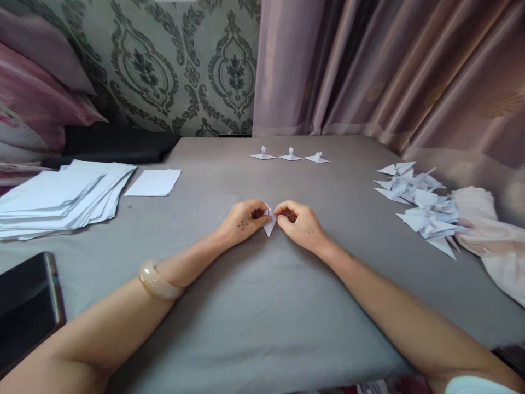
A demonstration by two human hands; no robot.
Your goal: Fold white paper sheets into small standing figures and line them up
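Between my hands, over the middle of the grey cloth-covered table (262, 306), is a small folded white paper (269, 229) with a point facing me. My left hand (245, 220) pinches its left side between thumb and fingers. On the other side, my right hand (302, 224) has thumb and fingertips closed at the paper's right edge. The fingers hide much of the upper part of the folds. Three small folded paper figures, the middle one (291, 155) among them, stand in a row at the back of the table.
White paper sheets (82, 189) lie stacked at left, beside a smaller square stack (153, 183). A dark phone (28, 306) rests front left. Several folded paper pieces (426, 205) are heaped at right near a pale cloth (492, 235). Curtains (328, 65) hang behind.
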